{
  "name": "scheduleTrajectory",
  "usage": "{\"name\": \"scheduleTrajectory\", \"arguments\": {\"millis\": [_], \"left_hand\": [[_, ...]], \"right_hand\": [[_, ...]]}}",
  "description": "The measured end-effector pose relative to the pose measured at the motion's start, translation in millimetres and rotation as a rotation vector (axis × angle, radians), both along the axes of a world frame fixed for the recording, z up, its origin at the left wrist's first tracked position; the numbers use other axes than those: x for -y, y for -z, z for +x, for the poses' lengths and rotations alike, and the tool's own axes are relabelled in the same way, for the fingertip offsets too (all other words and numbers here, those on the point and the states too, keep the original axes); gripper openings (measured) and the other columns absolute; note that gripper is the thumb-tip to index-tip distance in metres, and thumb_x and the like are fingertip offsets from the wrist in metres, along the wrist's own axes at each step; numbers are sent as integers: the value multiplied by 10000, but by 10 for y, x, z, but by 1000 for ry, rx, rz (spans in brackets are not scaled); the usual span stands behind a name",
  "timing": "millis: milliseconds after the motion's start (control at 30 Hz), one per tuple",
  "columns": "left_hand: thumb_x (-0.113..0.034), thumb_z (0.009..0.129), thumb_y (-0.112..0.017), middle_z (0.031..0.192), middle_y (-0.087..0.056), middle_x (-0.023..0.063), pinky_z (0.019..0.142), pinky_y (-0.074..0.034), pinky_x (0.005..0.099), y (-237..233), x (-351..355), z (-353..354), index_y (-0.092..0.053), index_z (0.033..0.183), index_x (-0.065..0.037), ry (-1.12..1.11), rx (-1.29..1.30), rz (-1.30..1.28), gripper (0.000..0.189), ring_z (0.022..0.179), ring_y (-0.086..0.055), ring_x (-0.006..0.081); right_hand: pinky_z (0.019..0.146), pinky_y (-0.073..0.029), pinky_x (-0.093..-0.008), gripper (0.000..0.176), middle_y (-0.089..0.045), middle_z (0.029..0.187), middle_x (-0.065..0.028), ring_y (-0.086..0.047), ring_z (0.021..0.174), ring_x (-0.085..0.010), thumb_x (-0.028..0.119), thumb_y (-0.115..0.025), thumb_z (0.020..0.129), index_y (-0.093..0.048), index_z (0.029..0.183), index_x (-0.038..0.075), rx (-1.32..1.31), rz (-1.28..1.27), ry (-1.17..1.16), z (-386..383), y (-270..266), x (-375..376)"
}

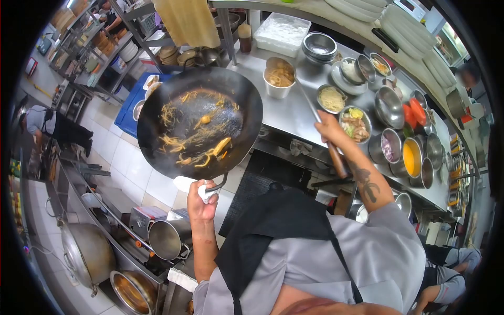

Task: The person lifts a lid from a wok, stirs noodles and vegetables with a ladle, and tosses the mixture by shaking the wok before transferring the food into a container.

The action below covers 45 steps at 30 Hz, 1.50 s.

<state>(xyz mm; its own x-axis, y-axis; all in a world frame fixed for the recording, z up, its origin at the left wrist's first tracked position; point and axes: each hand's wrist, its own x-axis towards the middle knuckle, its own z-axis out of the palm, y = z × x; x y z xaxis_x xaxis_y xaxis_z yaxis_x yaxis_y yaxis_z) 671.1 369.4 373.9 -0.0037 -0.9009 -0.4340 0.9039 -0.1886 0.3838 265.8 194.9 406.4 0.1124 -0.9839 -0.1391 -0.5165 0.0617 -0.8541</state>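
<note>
My left hand is closed around the looped handle of a large black wok, with a white cloth between palm and metal. The wok is tilted, and noodles with bits of vegetable cling to its inside. My right hand grips a long-handled wok ladle with a wooden handle end. The ladle's head is at the mouth of a metal container holding noodles, partly hidden among them. Beside it on the counter stand a bowl of pale noodles and a bowl of meat and greens.
The steel counter also carries a white tub, stacked metal bowls and a pot of yellow liquid. A blue crate stands behind the wok. Large pots sit at lower left. Another person bends over at far left.
</note>
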Motion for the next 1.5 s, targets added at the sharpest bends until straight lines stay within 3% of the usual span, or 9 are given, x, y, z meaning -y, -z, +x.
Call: {"name": "scheduleTrajectory", "arguments": {"millis": [433, 900, 1033, 1133, 1233, 1333, 1433, 1467, 1500], "left_hand": [[-134, 815, -558, 728, -529, 49, 398, -334, 224, 63, -15, -10, -501, 879, -85, 57, 3, 12, 99, 640, -528, 112], [-137, 831, -554, 730, -527, 51, 401, -335, 225, 15, 99, -92, -489, 888, -83, 44, 20, 28, 102, 638, -526, 116], [-138, 839, -542, 731, -522, 49, 397, -333, 222, -34, 156, -114, -481, 881, -84, 41, 28, 6, 92, 640, -524, 113], [-145, 848, -529, 729, -519, 49, 393, -331, 222, -62, 224, -128, -476, 880, -86, 56, 24, -18, 85, 637, -523, 113], [-153, 858, -519, 728, -525, 53, 393, -332, 223, -130, 296, -166, -483, 872, -82, 59, 6, -6, 81, 635, -522, 112], [-156, 863, -514, 726, -534, 59, 394, -332, 220, -139, 349, -180, -494, 862, -74, 39, 58, -24, 84, 632, -524, 113], [-146, 862, -513, 733, -550, 66, 395, -332, 222, -152, 410, -179, -505, 868, -63, 41, 68, -41, 83, 631, -538, 119], [-141, 859, -516, 735, -553, 68, 394, -333, 222, -149, 430, -173, -505, 869, -61, 42, 49, -54, 81, 630, -540, 120], [-136, 856, -519, 737, -556, 70, 393, -334, 222, -142, 449, -168, -505, 871, -59, 44, 31, -66, 80, 628, -543, 122]], "right_hand": [[453, -453, -331, 536, -564, 627, -174, -544, 454, -199, 94, -502, 844, -362, 1319, -110, -367, -380, -18, 57, 199, 13], [463, -450, -327, 530, -557, 615, -147, -530, 454, -185, 98, -513, 851, -367, 1326, -85, -326, -406, -41, 53, 74, -52], [536, -494, -369, 516, -597, 734, -222, -596, 527, -280, 103, -531, 827, -408, 1289, -90, -196, -199, 13, 165, -355, -184], [408, -385, -254, 520, -480, 587, -6, -429, 413, -89, 104, -513, 882, -356, 1356, -45, -4, -216, -8, 139, -389, -187], [414, -356, -221, 531, -485, 631, 8, -411, 433, -63, 99, -528, 886, -348, 1370, -26, 80, -175, -13, 174, -537, -323], [482, -402, -255, 527, -503, 659, -49, -473, 498, -116, 87, -541, 882, -362, 1371, 4, -12, -297, -102, 248, -675, -519], [571, -435, -310, 513, -542, 716, -140, -542, 587, -248, 83, -547, 879, -378, 1359, 20, -328, -566, -276, 309, -745, -727], [655, -458, -374, 511, -571, 816, -222, -569, 700, -378, 67, -548, 860, -386, 1342, 16, -404, -648, -323, 296, -707, -759], [668, -463, -381, 513, -577, 847, -232, -577, 730, -386, 63, -553, 851, -392, 1336, 12, -529, -552, -371, 296, -736, -758]]}}
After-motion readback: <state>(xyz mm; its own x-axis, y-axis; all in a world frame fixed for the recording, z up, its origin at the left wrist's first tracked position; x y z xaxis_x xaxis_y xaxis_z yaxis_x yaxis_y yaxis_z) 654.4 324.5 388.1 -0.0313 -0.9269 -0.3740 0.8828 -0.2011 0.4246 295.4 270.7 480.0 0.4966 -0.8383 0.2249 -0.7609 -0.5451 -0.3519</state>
